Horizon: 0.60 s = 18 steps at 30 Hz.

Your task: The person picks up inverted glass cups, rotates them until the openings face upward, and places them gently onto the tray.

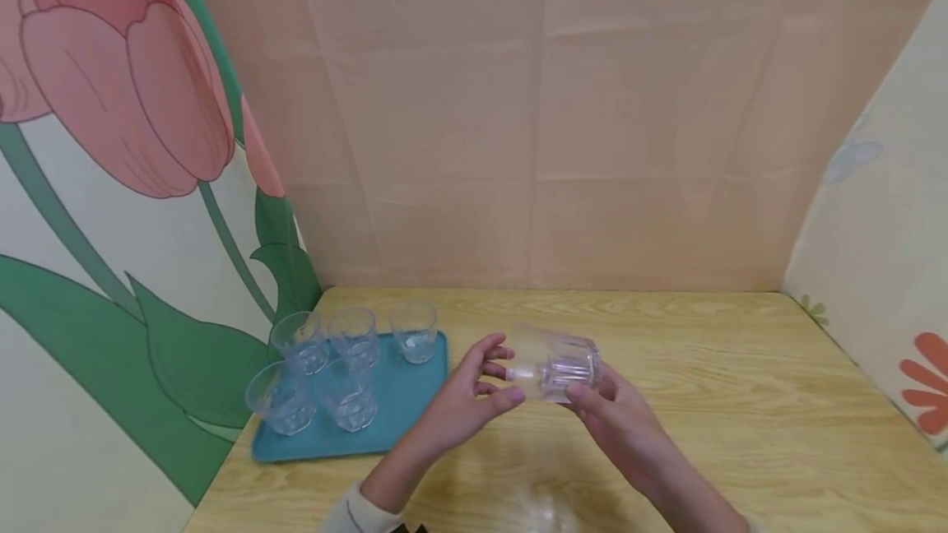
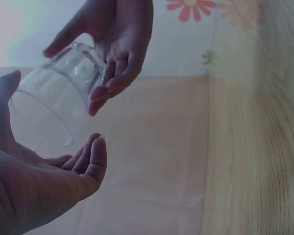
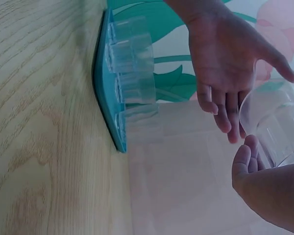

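A clear drinking glass (image 1: 566, 364) is tilted on its side above the table, its rim toward the left. My right hand (image 1: 625, 426) grips it near the thick faceted base, thumb on the near side. At the rim end is my left hand (image 1: 470, 401), thumb and fingers spread apart around the opening. In the left wrist view, the glass (image 2: 59, 93) has its wide mouth facing my left hand (image 2: 44, 181). The right wrist view shows the left palm (image 3: 225, 61) beside the rim of the glass (image 3: 279, 122); whether it touches is unclear.
On the left of the wooden table (image 1: 704, 401) lies a teal tray (image 1: 403, 401). Several clear glasses stand upright on it, including one at its back right (image 1: 415, 336). A pinkish sheet (image 1: 533, 122) hangs behind, with flower-patterned panels on both sides.
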Each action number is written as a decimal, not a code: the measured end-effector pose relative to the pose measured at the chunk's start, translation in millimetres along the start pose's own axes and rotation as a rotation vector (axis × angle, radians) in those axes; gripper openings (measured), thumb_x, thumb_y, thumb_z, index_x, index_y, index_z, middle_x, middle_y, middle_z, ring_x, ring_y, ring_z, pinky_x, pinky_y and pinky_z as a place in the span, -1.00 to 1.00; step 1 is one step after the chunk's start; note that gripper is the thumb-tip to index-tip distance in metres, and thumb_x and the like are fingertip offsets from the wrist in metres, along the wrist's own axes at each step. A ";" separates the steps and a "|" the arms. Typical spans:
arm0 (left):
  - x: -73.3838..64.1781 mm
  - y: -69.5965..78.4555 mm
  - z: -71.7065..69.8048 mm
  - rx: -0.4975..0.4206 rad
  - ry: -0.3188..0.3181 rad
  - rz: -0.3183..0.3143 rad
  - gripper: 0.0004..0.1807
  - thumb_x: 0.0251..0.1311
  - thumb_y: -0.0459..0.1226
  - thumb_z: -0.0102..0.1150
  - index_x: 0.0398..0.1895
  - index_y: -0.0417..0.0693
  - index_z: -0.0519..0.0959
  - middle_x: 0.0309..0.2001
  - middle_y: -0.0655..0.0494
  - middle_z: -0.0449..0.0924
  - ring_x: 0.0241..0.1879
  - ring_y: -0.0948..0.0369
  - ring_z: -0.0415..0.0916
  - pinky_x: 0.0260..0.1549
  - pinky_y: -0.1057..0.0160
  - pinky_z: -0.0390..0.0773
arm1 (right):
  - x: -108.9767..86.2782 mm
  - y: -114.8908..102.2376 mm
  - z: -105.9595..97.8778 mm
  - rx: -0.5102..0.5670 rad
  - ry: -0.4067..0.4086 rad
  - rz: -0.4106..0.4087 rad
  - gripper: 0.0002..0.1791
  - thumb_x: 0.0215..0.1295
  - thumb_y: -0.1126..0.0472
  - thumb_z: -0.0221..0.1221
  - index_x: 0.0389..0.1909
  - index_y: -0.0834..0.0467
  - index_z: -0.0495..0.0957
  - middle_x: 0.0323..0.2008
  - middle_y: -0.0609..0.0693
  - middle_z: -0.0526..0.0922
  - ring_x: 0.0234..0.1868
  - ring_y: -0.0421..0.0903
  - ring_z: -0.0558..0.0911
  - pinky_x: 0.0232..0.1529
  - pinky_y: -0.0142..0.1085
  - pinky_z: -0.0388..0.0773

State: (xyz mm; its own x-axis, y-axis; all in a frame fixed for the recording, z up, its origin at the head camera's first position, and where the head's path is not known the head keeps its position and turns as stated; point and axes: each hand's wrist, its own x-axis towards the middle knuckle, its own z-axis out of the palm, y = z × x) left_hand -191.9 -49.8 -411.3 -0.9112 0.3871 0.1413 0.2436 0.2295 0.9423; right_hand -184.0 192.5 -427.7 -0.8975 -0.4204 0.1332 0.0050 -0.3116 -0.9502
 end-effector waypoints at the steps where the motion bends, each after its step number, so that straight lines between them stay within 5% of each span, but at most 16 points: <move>1: 0.1 0.0 0.0 -0.003 -0.003 0.003 -0.10 0.28 0.12 0.27 0.56 0.00 0.15 0.33 0.02 0.40 0.14 0.16 0.44 0.06 0.17 0.56 | 0.9 1.0 0.8 0.005 -0.004 -0.004 -0.28 0.51 0.29 0.08 0.51 0.41 -0.05 0.34 0.07 0.47 0.36 -0.10 0.48 0.33 -0.33 0.40; 12: 2.5 -3.9 0.7 -0.052 -0.009 0.004 0.01 0.21 0.13 0.34 0.54 -0.20 0.13 0.30 -0.05 0.44 0.00 0.15 0.51 -0.13 0.22 0.63 | 7.7 7.6 10.4 0.023 -0.024 -0.007 -0.22 0.46 0.24 0.18 0.50 0.43 -0.01 0.27 0.05 0.54 0.33 -0.09 0.50 0.32 -0.37 0.39; 18: 3.3 -5.6 -2.0 -0.107 0.017 -0.016 0.00 0.18 0.06 0.40 0.52 -0.22 0.13 0.25 -0.08 0.47 0.05 0.12 0.53 -0.06 0.21 0.63 | 12.6 12.2 14.1 0.036 -0.042 -0.030 -0.27 0.47 0.27 0.16 0.49 0.40 0.04 0.25 0.01 0.55 0.30 -0.09 0.51 0.32 -0.33 0.40</move>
State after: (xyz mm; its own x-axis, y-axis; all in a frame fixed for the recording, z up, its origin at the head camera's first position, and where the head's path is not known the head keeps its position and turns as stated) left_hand -196.9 -51.6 -415.5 -0.9202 0.3690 0.1306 0.1932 0.1381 0.9714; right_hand -189.0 171.4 -433.6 -0.8781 -0.4457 0.1740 -0.0054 -0.3544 -0.9351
